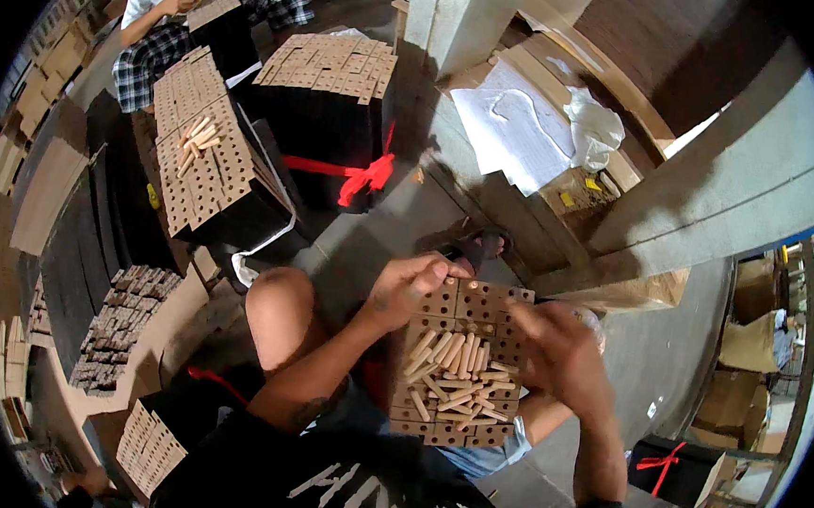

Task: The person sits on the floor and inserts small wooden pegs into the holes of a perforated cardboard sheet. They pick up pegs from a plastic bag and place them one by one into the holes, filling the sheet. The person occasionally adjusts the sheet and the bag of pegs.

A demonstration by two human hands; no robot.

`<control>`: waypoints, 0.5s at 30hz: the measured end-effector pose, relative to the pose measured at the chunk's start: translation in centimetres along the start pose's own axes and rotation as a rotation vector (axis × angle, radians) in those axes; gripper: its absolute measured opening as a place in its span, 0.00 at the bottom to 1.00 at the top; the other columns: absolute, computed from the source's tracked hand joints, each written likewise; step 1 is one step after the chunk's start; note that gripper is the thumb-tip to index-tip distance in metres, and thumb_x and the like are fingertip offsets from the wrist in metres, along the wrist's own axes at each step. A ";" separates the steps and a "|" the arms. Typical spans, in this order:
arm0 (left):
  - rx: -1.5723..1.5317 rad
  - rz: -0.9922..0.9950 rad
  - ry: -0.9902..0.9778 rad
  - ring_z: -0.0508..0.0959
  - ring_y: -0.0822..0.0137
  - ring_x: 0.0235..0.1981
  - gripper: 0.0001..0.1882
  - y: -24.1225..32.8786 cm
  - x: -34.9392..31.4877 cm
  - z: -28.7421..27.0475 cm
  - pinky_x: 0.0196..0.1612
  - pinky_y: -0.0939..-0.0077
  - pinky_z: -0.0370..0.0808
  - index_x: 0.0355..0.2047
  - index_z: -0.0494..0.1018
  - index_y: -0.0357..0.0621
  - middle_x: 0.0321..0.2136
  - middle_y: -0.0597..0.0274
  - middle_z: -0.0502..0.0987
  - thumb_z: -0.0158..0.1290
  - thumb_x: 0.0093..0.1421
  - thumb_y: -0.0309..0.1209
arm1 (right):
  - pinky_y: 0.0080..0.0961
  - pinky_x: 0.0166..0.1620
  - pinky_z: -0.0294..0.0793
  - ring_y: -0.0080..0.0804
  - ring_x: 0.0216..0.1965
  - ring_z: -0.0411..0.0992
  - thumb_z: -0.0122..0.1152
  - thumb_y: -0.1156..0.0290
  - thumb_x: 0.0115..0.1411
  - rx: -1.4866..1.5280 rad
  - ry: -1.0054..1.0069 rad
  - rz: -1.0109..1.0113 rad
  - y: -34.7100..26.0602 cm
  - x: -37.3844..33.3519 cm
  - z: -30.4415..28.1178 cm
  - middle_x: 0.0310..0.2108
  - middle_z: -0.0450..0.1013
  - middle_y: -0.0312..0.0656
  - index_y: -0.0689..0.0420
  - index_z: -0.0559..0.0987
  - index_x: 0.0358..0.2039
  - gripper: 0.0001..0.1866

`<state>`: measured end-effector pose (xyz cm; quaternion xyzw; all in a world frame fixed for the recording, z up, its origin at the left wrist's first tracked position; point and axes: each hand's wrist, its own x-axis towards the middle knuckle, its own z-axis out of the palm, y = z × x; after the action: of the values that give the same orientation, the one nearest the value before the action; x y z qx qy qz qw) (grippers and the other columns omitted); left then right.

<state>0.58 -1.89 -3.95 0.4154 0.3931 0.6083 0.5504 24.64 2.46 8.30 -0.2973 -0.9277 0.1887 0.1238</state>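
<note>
On my lap rests a bundle of brown boards (pixel 481 302) with rows of round holes in its top face. A loose pile of short wooden dowels (pixel 461 362) lies across its middle and near part. My left hand (pixel 402 291) is at the bundle's far left corner, fingers curled and thumb bent over. Whatever is between those fingers is hidden. Over the right side of the bundle, my right hand (pixel 559 351) is smeared by motion, its fingertips close to the far right holes. Whether it holds a dowel cannot be made out.
Black-sided stacks of drilled boards (pixel 176 110) stand ahead left, one bearing loose dowels (pixel 198 142). Another stack has a red tie (pixel 367 178). A person (pixel 207 13) sits beyond. White posts (pixel 713 195) and a cardboard box with papers (pixel 515 129) stand at right.
</note>
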 end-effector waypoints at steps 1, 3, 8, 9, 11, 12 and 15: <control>-0.010 0.019 -0.002 0.76 0.74 0.42 0.22 -0.2 0.1 0.0 0.51 0.76 0.72 0.41 0.79 0.33 0.39 0.62 0.81 0.48 0.70 0.43 | 0.30 0.43 0.77 0.42 0.39 0.77 0.62 0.79 0.56 0.137 0.116 0.068 0.4 0.4 0.0 0.34 0.76 0.45 0.58 0.79 0.49 0.18; 0.023 0.065 -0.011 0.76 0.74 0.42 0.20 -0.8 0.3 -0.2 0.50 0.76 0.72 0.40 0.78 0.33 0.38 0.62 0.81 0.48 0.70 0.41 | 0.25 0.44 0.76 0.33 0.38 0.79 0.65 0.80 0.59 0.525 0.289 0.375 0.4 1.5 0.6 0.34 0.79 0.45 0.62 0.82 0.43 0.10; 0.054 0.023 0.037 0.77 0.74 0.38 0.25 -0.6 0.0 0.2 0.46 0.76 0.73 0.40 0.79 0.34 0.36 0.62 0.82 0.47 0.70 0.47 | 0.24 0.42 0.76 0.28 0.37 0.79 0.70 0.76 0.58 0.470 0.377 0.272 1.1 3.7 5.0 0.36 0.81 0.43 0.60 0.83 0.44 0.13; 0.046 0.028 0.038 0.77 0.74 0.38 0.25 -0.7 0.0 0.3 0.45 0.77 0.73 0.40 0.79 0.34 0.36 0.62 0.82 0.47 0.70 0.47 | 0.24 0.42 0.76 0.27 0.37 0.79 0.70 0.76 0.57 0.461 0.396 0.253 1.3 3.5 5.3 0.36 0.81 0.43 0.60 0.83 0.44 0.13; 0.067 0.025 0.030 0.76 0.74 0.40 0.23 -0.3 0.0 0.1 0.48 0.77 0.72 0.40 0.79 0.34 0.37 0.63 0.81 0.47 0.71 0.45 | 0.26 0.41 0.76 0.31 0.36 0.79 0.71 0.77 0.56 0.425 0.457 0.215 1.6 3.5 6.1 0.35 0.81 0.44 0.59 0.83 0.43 0.13; 0.074 0.021 0.021 0.76 0.74 0.41 0.22 -0.2 0.0 0.0 0.49 0.77 0.72 0.40 0.78 0.33 0.38 0.64 0.81 0.47 0.71 0.44 | 0.27 0.41 0.76 0.34 0.36 0.79 0.71 0.78 0.56 0.381 0.475 0.161 1.6 3.5 6.3 0.35 0.81 0.44 0.59 0.83 0.42 0.13; 0.123 0.015 0.019 0.76 0.74 0.41 0.22 -0.5 -0.2 -0.5 0.49 0.76 0.72 0.40 0.79 0.33 0.36 0.64 0.80 0.47 0.71 0.44 | 0.31 0.40 0.76 0.41 0.36 0.79 0.70 0.80 0.54 0.234 0.470 -0.003 1.5 3.6 6.2 0.34 0.80 0.45 0.58 0.83 0.41 0.13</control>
<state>0.34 -2.06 -4.60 0.4457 0.4317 0.5909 0.5155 20.46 4.03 2.56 -0.3154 -0.8457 0.2202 0.3699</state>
